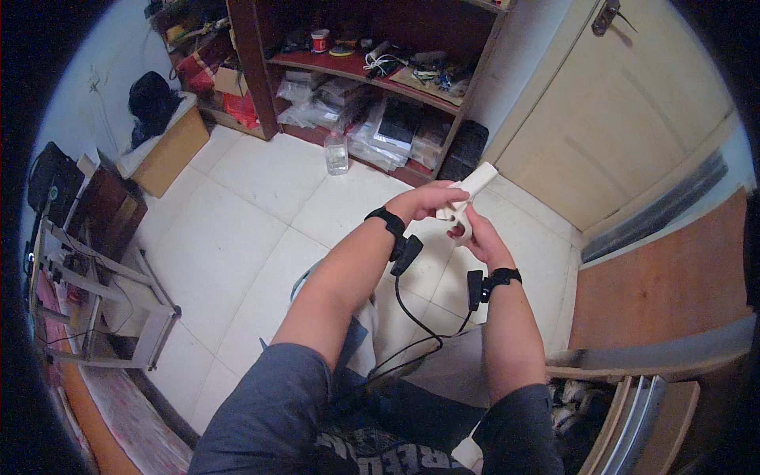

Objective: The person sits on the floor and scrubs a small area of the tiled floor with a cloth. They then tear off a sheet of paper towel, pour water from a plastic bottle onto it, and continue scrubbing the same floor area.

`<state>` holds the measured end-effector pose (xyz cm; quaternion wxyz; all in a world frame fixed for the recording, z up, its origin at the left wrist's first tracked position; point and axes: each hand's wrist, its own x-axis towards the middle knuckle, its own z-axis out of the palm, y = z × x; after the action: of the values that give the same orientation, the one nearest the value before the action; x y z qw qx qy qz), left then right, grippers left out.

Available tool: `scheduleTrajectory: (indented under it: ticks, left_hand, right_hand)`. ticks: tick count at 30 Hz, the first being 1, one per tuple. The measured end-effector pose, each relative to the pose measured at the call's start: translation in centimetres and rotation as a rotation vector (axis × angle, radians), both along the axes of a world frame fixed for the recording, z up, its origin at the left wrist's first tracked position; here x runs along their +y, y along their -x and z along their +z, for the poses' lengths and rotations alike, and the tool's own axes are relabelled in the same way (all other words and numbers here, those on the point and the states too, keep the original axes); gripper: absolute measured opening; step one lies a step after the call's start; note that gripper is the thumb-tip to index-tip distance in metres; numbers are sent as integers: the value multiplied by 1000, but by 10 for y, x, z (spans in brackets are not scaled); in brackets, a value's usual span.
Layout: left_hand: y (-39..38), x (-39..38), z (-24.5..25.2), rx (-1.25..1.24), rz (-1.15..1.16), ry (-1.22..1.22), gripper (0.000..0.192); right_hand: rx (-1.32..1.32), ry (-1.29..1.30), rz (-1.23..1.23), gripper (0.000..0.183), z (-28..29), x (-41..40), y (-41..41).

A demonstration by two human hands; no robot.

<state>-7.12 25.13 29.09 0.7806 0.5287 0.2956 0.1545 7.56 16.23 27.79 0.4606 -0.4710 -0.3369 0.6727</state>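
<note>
Both hands hold a white plastic part (480, 178), raised well above the tiled floor. It has a straight, handle-like end pointing up and to the right, and a curved lower end with openings; its exact kind cannot be told. My left hand (428, 200) grips its left side, thumb laid across the middle. From the right and below, my right hand (487, 236) holds the curved end, with a fingertip showing through an opening. The fingers cover much of the part's middle. Each wrist wears a black strap with a small cabled device, the left device (407, 255) and the right device (475, 290).
A clear plastic bottle (336, 155) stands on the floor before a dark red shelf unit (362, 70) full of loose items. A cardboard box (172, 148) and a metal-framed stand (113, 291) are on the left. On the right is a closed door (611, 113). Black cables (409, 306) hang below my wrists.
</note>
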Motion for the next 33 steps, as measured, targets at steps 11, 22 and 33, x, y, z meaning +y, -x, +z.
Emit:
scheduleTrajectory:
  ticks: [11, 22, 33]
  left_hand:
    - [21, 28, -12, -318, 784, 53, 34]
    - [56, 65, -51, 285, 772, -140, 36]
    - [90, 168, 22, -227, 731, -262, 24]
  right_hand:
    - [-170, 44, -62, 38, -22, 3, -5]
    - [-781, 171, -120, 42, -117, 20, -61]
    - [-760, 210, -153, 36, -133, 28, -69]
